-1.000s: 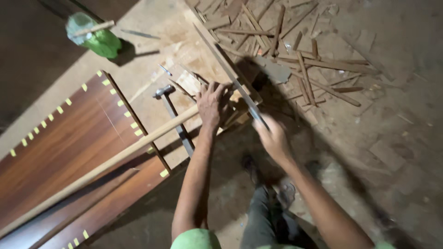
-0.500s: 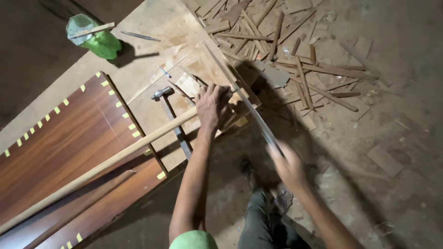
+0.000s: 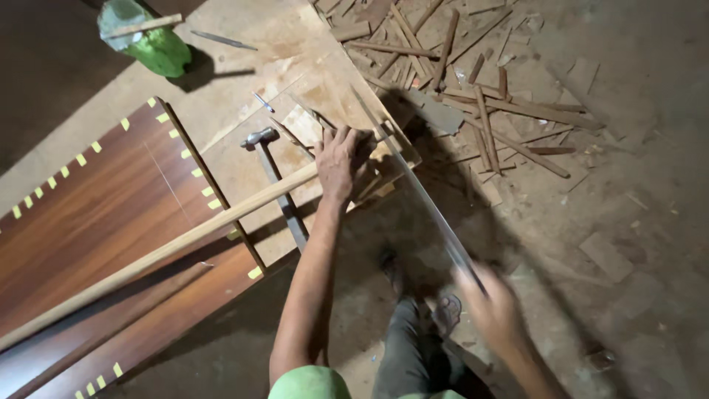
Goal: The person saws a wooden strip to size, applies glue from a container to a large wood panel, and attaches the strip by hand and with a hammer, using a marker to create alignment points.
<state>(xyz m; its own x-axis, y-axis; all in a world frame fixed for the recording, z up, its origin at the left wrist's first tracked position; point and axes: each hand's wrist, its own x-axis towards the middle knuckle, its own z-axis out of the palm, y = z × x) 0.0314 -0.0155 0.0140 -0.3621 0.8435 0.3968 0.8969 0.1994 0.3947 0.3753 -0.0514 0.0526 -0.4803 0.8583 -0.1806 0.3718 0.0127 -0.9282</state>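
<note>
Left hand fingers: the fingers (image 3: 347,140) are spread flat and pressed down on the end of a long pale wooden strip (image 3: 185,240); nothing is gripped, the strip is pinned by pressure alone.
Left hand: the left hand (image 3: 338,159) is placed at the edge of the plywood sheet (image 3: 244,66), just beside the saw line.
Right hand fingers: motion blur covers them; they appear closed round the saw handle, but how tightly cannot be told.
Right hand: the right hand (image 3: 493,310) is held low and near the body, well apart from the left hand.
Handsaw: the blade (image 3: 413,188) is laid diagonally from the right hand up to the strip end, where it meets the wood close to the left fingertips.
Strip position: the strip is laid across the plywood sheet and over the dark veneered panel (image 3: 96,214), its far end running out of view at the left.
Progress: the cut is judged to be under way; no severed end is seen at the blade, so the kerf depth cannot be told.
Remaining: the cut is judged still to be completed.
Surroundings: a hammer (image 3: 277,181) is lying beside the strip; offcut sticks (image 3: 480,111) are scattered on the floor; a green bag (image 3: 144,41) is set at the far corner.
</note>
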